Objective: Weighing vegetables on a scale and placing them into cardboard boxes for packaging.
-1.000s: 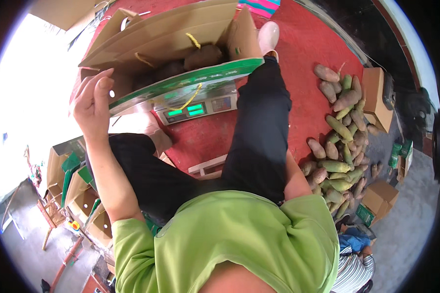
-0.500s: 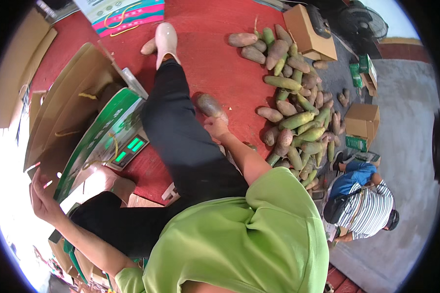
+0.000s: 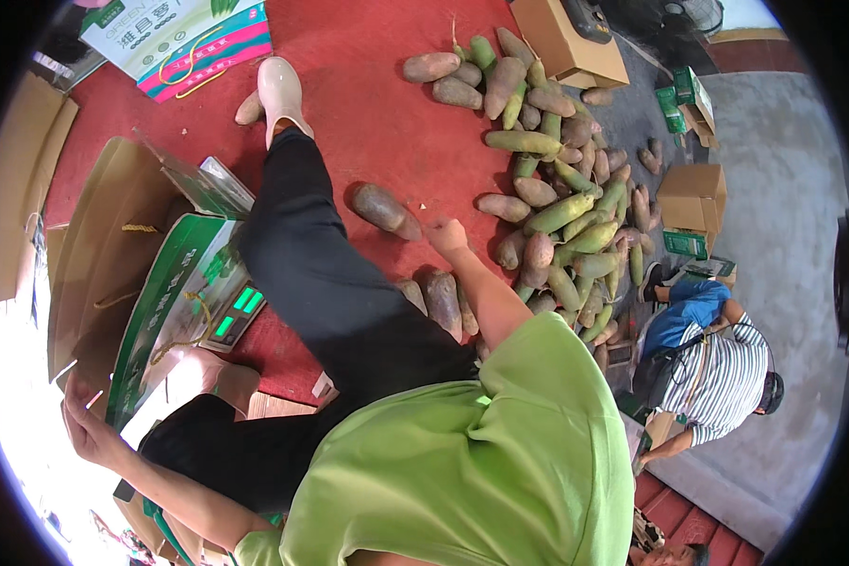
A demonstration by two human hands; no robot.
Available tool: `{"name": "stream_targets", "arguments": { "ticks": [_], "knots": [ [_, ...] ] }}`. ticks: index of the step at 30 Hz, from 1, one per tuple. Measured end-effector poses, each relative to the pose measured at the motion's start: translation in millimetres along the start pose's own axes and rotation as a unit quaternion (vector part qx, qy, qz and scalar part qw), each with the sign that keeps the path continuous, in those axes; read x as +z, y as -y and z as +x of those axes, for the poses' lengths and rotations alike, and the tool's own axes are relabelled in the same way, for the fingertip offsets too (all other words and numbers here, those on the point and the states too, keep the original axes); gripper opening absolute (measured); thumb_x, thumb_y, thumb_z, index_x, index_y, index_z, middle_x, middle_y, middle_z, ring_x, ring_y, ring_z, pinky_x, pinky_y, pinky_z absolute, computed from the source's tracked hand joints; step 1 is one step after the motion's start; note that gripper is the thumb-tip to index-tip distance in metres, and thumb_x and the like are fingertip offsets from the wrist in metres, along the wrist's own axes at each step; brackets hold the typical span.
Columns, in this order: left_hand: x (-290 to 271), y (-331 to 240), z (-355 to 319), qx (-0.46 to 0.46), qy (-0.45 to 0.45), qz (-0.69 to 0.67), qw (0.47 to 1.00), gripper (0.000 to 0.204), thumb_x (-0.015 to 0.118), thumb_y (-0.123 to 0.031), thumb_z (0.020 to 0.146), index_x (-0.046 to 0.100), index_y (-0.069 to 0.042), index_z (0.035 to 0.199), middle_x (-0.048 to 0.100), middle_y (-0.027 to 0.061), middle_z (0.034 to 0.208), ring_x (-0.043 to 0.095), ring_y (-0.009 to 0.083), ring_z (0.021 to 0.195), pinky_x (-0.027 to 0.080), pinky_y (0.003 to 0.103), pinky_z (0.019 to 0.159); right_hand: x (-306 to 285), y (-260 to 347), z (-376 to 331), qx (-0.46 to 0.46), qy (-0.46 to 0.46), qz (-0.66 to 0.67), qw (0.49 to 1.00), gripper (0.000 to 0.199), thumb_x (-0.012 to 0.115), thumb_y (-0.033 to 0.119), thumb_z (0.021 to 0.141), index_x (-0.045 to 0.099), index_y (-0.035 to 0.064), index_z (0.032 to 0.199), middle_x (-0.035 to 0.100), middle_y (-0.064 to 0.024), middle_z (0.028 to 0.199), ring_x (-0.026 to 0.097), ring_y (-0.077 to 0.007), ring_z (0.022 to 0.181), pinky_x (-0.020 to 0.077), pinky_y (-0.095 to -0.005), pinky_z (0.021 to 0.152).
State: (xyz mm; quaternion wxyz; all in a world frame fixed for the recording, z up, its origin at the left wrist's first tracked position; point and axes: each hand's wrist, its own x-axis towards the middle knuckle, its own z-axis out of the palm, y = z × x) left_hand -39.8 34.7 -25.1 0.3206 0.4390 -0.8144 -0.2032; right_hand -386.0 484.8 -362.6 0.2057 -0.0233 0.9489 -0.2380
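My right hand (image 3: 446, 236), fingers curled in with nothing visible in them, is just right of a thick purple-brown root vegetable (image 3: 379, 208) lying on the red floor. A narrow gap separates the two. At the far left, my left hand (image 3: 90, 429) is beside the outer edge of an open cardboard carton (image 3: 151, 316) with a green printed side and yellow cord handles. Its fingers are slightly bent and apart; glare hides whether they touch the edge. Next to the carton, a digital scale (image 3: 239, 311) glows with green digits. More purple-brown roots (image 3: 441, 300) lie beside my thigh.
A large heap of green and purple-brown roots (image 3: 575, 217) spreads on the right. Behind it are a brown box (image 3: 575, 57) and a smaller box (image 3: 691, 198). A co-worker in a striped shirt (image 3: 717, 391) bends at the right. Printed bags (image 3: 184, 47) stand far left.
My right hand has come off the end of the purple-brown root and moved right. That root stays on the floor. The whole view has shifted slightly; my left hand remains by the carton.
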Motion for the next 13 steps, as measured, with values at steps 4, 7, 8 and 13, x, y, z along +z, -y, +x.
{"name": "stream_targets", "arguments": {
  "ticks": [4,7,8,13],
  "knots": [
    [12,2,6,-0.043,0.001,-0.055,0.998,0.035,0.038,-0.019,0.101,0.066,0.0,0.11,0.063,0.0068,0.09,0.059,0.0135,0.082,0.052,0.026,0.069,11,-37,1,0.022,0.04,0.049,0.998,0.023,0.065,0.022,0.077,0.069,0.0011,0.085,0.066,-0.0137,0.069,0.067,-0.0209,0.063,0.0528,-0.0342,0.062],
    [9,-1,6,0.014,0.0,0.0,1.0,0.034,0.039,-0.02,0.101,0.066,0.0,0.11,0.063,0.0066,0.087,0.058,0.0128,0.079,0.05,0.027,0.071,20,-25,-6,0.018,0.057,0.052,0.997,0.021,0.065,0.019,0.077,0.069,0.0005,0.086,0.067,-0.0118,0.068,0.066,-0.0176,0.06,0.0527,-0.0324,0.059],
    [6,0,5,0.011,-0.006,0.005,1.0,0.034,0.039,-0.02,0.101,0.066,0.0,0.11,0.063,0.0066,0.087,0.058,0.0128,0.079,0.05,0.027,0.071,21,-17,-7,0.022,0.061,0.049,0.997,0.02,0.065,0.018,0.077,0.07,0.001,0.087,0.067,-0.0117,0.068,0.066,-0.0175,0.06,0.0527,-0.0321,0.058],
    [3,4,4,-0.002,-0.01,-0.024,1.0,0.033,0.041,-0.02,0.101,0.066,0.0,0.11,0.063,0.0067,0.086,0.058,0.0131,0.08,0.049,0.027,0.073,37,-9,2,-0.008,0.042,0.053,0.998,0.023,0.068,0.02,0.077,0.071,0.0043,0.094,0.068,-0.0115,0.069,0.067,-0.0179,0.061,0.0531,-0.0323,0.06]
  ]
}}
